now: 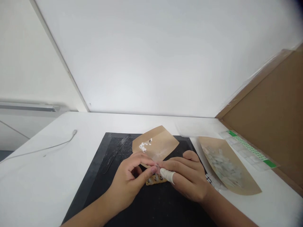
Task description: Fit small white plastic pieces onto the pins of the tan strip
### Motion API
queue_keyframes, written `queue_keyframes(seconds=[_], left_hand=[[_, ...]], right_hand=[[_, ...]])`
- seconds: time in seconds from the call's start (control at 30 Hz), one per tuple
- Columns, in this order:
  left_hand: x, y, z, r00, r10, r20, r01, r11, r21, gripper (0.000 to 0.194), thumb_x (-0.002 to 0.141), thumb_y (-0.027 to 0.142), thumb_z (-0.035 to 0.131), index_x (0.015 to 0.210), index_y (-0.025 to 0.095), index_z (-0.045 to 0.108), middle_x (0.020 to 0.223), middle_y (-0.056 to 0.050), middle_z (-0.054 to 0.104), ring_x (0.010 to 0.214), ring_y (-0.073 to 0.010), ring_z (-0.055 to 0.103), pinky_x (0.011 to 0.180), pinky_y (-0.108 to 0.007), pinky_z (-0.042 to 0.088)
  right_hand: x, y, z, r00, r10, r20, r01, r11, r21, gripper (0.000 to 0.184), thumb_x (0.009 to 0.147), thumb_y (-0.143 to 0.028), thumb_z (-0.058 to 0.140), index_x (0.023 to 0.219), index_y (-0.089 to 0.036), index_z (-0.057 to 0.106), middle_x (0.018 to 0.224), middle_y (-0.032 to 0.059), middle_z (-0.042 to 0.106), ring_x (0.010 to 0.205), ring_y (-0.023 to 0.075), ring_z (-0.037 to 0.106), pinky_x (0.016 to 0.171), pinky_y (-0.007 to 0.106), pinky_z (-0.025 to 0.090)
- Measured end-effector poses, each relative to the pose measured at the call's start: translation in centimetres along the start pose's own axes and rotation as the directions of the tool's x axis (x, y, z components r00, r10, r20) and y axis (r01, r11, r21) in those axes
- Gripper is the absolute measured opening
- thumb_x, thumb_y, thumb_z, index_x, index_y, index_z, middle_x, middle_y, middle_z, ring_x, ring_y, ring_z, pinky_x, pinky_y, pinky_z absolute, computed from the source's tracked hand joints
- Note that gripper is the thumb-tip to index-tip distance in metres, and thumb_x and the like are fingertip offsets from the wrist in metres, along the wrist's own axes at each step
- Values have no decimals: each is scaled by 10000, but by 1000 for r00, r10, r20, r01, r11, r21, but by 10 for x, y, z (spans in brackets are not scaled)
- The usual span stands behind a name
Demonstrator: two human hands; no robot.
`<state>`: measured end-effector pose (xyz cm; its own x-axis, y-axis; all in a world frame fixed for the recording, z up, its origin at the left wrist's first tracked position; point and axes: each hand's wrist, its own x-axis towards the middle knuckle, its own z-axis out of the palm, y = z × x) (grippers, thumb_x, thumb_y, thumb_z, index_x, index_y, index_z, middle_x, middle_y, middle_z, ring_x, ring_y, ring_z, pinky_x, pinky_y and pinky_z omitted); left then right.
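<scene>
Piece [157, 169] between fingertips [153, 170], perhaps clear, half-hidden

The block [154, 181] is small and tan, its near edge slightly uneven; it lies on the black mat [151, 206], its visible near edge running crosswise; small, round, shiny grey spots show in a row along it; its far part is covered from view; the piece [158, 169] is tiny, pale and partly see-through, held pinched just over the block's far side; its full shape is hidden, and whether it touches the block cannot be told.
</scene>
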<state>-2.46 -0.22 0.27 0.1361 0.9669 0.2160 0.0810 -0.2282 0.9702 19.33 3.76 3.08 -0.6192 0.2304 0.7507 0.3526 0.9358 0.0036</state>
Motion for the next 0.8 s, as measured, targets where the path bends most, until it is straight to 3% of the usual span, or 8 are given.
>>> queue_keyframes(seconds=[0.27,0.47,0.67,0.8], left_hand=[[-2,1,3,998,-65,27,68,991,-114,195,945,389,728,930,202,782,920,-62,697,856,-179,668,688,-244,535],[-4,8,3,990,-100,101,107,992,-66,239,968,416,686,961,187,755,945,-63,714,710,-123,598,548,-197,436],[-6,8,5,965,-229,126,233,972,-22,284,960,451,678,933,175,743,779,-21,697,549,-76,464,498,-187,378],[-7,8,7,964,-249,91,251,968,-13,280,926,466,718,936,192,775,854,-34,747,570,-83,494,491,-184,390]], right_hand=[[-2,4,1,997,-71,31,72,997,-30,296,974,-61,553,715,-193,496,982,-5,796,757,121,685,689,352,300],[0,4,0,994,-34,105,32,999,22,266,942,-47,607,740,-193,513,889,-39,789,702,100,661,681,347,293],[3,6,1,987,81,136,-96,989,109,319,915,-282,785,774,-206,509,774,-50,732,629,102,617,697,332,303],[4,4,-3,971,203,127,-224,957,182,363,853,-467,839,914,-207,593,760,-32,707,668,130,636,722,316,365]])
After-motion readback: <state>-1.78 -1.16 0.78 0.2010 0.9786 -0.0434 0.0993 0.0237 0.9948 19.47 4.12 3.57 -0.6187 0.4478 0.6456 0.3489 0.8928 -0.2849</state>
